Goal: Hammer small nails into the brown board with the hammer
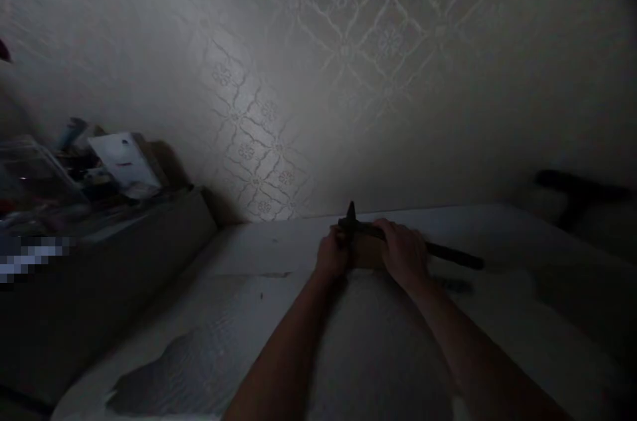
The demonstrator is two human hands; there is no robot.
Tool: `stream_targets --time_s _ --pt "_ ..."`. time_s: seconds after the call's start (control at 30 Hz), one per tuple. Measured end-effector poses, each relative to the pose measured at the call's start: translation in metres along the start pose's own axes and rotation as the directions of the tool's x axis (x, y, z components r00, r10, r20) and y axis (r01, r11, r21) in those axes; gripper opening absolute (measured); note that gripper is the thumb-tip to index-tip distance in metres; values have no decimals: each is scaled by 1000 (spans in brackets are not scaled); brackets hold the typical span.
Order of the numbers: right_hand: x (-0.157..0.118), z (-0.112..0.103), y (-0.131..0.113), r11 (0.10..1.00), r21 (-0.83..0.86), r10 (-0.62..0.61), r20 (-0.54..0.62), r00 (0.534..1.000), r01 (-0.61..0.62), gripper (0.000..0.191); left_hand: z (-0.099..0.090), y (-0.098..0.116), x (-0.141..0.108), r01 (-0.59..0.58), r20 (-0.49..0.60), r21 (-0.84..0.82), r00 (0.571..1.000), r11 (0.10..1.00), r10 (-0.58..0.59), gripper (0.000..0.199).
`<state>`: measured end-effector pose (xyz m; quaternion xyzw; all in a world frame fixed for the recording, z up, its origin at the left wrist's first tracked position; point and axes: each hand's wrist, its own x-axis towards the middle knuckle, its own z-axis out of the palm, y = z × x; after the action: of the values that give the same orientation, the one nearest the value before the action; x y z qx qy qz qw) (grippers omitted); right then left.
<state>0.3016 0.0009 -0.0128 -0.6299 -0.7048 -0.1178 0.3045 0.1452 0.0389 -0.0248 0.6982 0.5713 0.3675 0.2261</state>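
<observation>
A dark hammer (pixel 455 255) with a pointed head lies across the front of both hands, its long handle reaching out to the right. My right hand (pixel 404 253) is wrapped round the handle near its middle. My left hand (pixel 332 255) is closed beside the hammer's head, at the left end of a brown block (pixel 367 252). The block sits between my two hands, below the handle. The dim light hides the fingertips of my left hand, and whether they grip the block or something smaller cannot be made out.
Patterned wallpaper (pixel 279 109) rises behind a pale surface (pixel 249 252) with a worn grey patch. At the left, a shelf carries a white box (pixel 124 159), a clear container (pixel 37 172) and clutter. A dark blurred object (pixel 577 188) stands at the right.
</observation>
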Motion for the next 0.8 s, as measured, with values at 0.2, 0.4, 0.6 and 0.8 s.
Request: stream_targets --time_s 0.2,0.4,0.6,0.8 --pt "0 1 2 1000 13 6 -7 1000 -6 32 0 1 0 -3 12 5 1000 1000 3 43" --pt "0 0 2 1000 11 14 -13 1000 -14 31 0 -2 0 -16 8 -4 1000 1000 16 43" --pt "-1 -1 1 1000 4 -4 -5 1000 4 32 0 -3 1 -33 12 -26 999 999 33 43" --pt "-1 -2 -1 1000 -14 -1 -46 999 0 31 1 -6 2 -28 -4 -12 1000 1000 28 41"
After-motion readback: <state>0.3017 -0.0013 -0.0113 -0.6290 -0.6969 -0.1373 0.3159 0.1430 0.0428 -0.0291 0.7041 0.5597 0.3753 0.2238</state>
